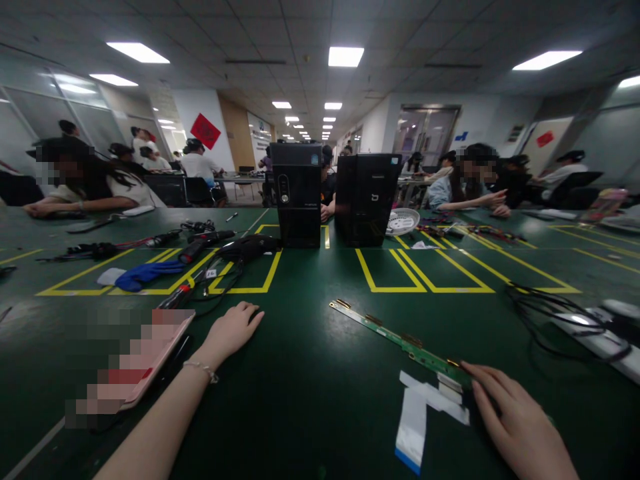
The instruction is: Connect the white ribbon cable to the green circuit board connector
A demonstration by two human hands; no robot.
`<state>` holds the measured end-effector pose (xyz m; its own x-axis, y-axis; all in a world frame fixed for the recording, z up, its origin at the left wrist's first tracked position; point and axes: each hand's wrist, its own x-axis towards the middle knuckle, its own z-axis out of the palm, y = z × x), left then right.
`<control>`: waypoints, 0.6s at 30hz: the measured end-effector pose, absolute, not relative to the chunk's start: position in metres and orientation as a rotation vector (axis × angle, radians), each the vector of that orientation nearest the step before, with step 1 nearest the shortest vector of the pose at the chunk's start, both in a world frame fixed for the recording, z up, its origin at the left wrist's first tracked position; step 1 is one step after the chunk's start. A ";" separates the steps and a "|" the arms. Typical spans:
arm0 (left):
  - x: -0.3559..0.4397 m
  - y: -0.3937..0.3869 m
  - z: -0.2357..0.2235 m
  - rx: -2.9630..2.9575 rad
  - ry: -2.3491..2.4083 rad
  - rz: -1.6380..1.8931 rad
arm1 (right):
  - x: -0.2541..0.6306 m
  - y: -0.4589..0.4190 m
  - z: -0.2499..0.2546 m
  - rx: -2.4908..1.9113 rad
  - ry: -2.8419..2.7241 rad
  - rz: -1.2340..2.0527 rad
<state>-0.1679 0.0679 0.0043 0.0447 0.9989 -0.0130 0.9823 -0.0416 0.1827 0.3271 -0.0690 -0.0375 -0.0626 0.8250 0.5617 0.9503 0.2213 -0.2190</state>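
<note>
A long, narrow green circuit board (pixel 400 340) slants across the table in front of me. White flat ribbon cables (pixel 413 420), one with a blue end, hang off its near end and lie on the green tabletop. At that near end, my right hand (pixel 520 420) has its thumb and forefinger closed on the board's edge; the other fingers are partly hidden. My left hand (pixel 233 333), with a bracelet at the wrist, rests palm down on the table, fingers stretched out and holding nothing. Beside its forearm lies a blurred pink object (pixel 145 367).
Two black computer towers (pixel 300 200) (pixel 367 200) stand ahead. Left lie a blue glove (pixel 150 273), a black-and-red tool (pixel 175 297) and cables (pixel 250 247). A white power strip (pixel 600 340) with black cords (pixel 535 320) sits right. People (pixel 475 180) sit across the table.
</note>
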 end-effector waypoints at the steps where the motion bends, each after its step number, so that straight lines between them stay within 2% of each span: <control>1: -0.168 0.068 0.004 2.164 2.068 0.178 | 0.326 -0.066 -0.035 -1.571 -1.948 -0.230; 5: -0.169 0.068 0.002 2.164 2.071 0.202 | 0.320 -0.056 -0.030 -1.421 -2.039 -0.031; 10: -0.166 0.067 0.003 2.197 2.076 0.176 | 0.319 -0.055 -0.040 -1.465 -2.077 0.148; 18: -0.160 0.063 0.011 2.154 2.093 0.142 | 0.313 -0.056 -0.038 -1.636 -2.069 0.143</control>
<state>-0.1605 0.0628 0.0107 0.0310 0.9992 -0.0260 0.9864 -0.0264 0.1619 0.3131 -0.0556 -0.0385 -0.1574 0.9368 0.3125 0.8850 0.2742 -0.3763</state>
